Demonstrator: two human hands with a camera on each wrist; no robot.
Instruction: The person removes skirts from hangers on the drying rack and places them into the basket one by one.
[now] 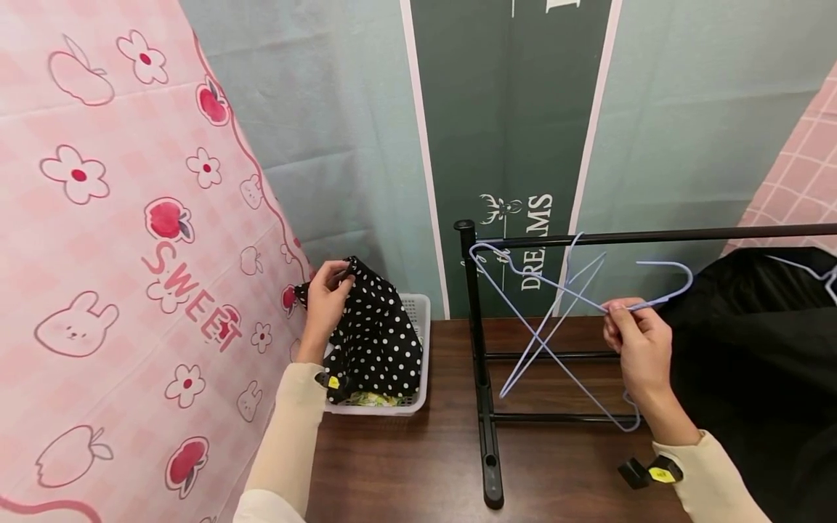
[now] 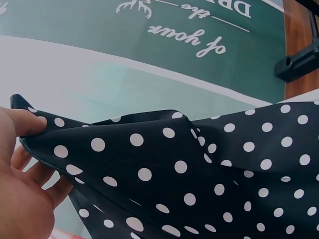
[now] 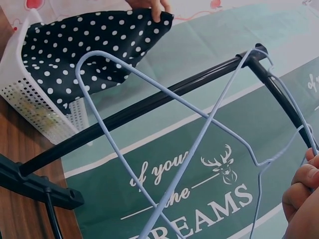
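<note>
At the left in the head view, my left hand point(image 1: 327, 301) pinches the upper edge of a black cloth with white polka dots point(image 1: 382, 327). The fabric hangs down into a white plastic basket point(image 1: 421, 363); in the left wrist view the thumb presses a corner of the dotted cloth point(image 2: 144, 174) against the fingers. On the other side, my right hand point(image 1: 637, 341) grips a light blue hanger point(image 1: 575, 381) near the base of its hook, which points right. Behind it, another blue hanger point(image 1: 591, 272) hangs on the rack's rail and crosses it in view.
A black clothes rack point(image 1: 480, 363) stands on the brown wooden table point(image 1: 399, 472). Black clothing point(image 1: 739, 349) hangs on its right part. Yellow patterned fabric point(image 1: 375, 399) lies low in the basket. A pink printed curtain point(image 1: 131, 254) borders the left side.
</note>
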